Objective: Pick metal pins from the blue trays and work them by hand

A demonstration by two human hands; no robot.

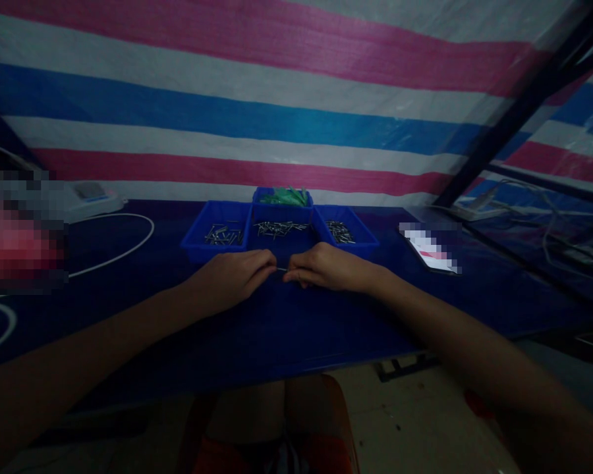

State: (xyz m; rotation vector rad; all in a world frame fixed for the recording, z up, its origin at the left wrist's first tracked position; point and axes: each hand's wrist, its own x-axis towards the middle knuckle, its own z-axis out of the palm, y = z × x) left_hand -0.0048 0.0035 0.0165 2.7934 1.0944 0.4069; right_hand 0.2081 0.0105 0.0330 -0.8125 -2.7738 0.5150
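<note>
Above the blue counter, the left hand and right hand pinch a thin metal pin between them, just in front of loose metal pins lying between the left blue bin and the right blue bin, each holding more pins, with a third bin behind containing green plastic

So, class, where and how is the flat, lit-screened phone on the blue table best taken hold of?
Probably by the middle of its two long edges, coming from above and pinching across its width. The phone lies flat, screen up, on the blue table, so its narrow width looks easier to span than its length.
</note>
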